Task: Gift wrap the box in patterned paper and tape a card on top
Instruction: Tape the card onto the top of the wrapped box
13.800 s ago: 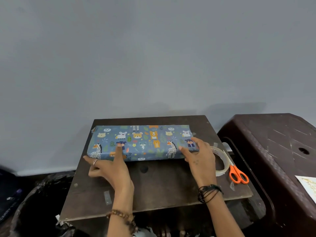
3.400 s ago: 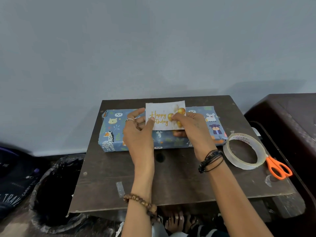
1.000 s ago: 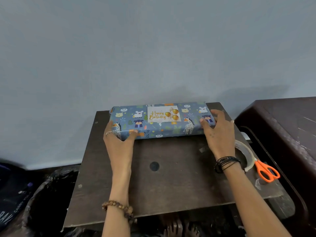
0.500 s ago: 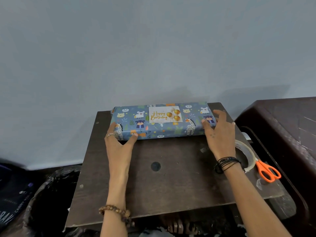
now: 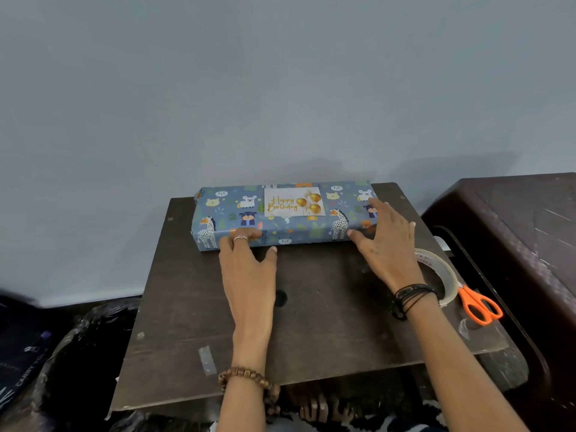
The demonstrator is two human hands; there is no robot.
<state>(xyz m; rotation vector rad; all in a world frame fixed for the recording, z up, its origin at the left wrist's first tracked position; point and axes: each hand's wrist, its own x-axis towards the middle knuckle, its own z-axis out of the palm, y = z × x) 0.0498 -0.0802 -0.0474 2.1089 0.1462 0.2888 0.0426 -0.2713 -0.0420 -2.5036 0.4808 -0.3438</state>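
Observation:
The box point(image 5: 280, 227), wrapped in blue animal-print paper, lies flat along the far edge of the dark wooden table point(image 5: 311, 325). A white "Happy Birthday" card point(image 5: 293, 202) with gold balloons sits flat on the middle of its top. My left hand point(image 5: 246, 266) rests on the table with its fingertips against the box's front face, left of centre, thumb spread apart. My right hand point(image 5: 386, 247) lies spread at the box's right end, fingers on the top corner and thumb at the front edge. Neither hand closes around anything.
A clear tape roll point(image 5: 447, 275) and orange scissors point(image 5: 480, 307) lie at the table's right edge, just behind my right wrist. A dark brown plastic stool point(image 5: 514, 232) stands to the right. A black bin bag point(image 5: 78, 353) sits low on the left. A tape scrap point(image 5: 207, 360) sticks near the front.
The card went from both hands onto the box's top, and the box now lies at the table's far edge. In the last half second my left hand slid right along the front face.

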